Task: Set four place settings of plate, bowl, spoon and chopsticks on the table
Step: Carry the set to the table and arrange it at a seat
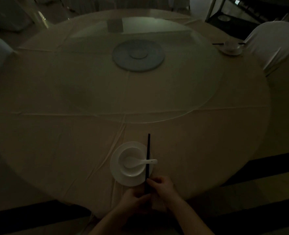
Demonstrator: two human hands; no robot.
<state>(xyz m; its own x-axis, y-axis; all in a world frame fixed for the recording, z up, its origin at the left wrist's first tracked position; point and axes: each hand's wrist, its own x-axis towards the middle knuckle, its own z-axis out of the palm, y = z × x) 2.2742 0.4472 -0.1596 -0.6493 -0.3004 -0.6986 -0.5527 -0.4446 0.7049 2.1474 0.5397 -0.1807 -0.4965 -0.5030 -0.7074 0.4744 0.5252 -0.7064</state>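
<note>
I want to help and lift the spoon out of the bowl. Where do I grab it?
Pinch the spoon by the end of its handle, coming from the right. The scoop lies down inside the bowl, but the handle sticks out over the right rim. The chopsticks lie across the handle, so hold the bit beyond them.

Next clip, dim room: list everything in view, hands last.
plate: one, white, near edge
bowl: one, white, on plate
spoon: one, white, in bowl, handle right
chopsticks: one pair, black, over plate's right rim
far setting: one, white dishes, dark chopsticks, far right edge
glass turntable: one, clear, centre
hub: one, grey, under turntable
tablecloth: one, beige, under everything
chair covers: two, white, left and far right
left hand, right hand: both hold chopsticks' near end
</note>
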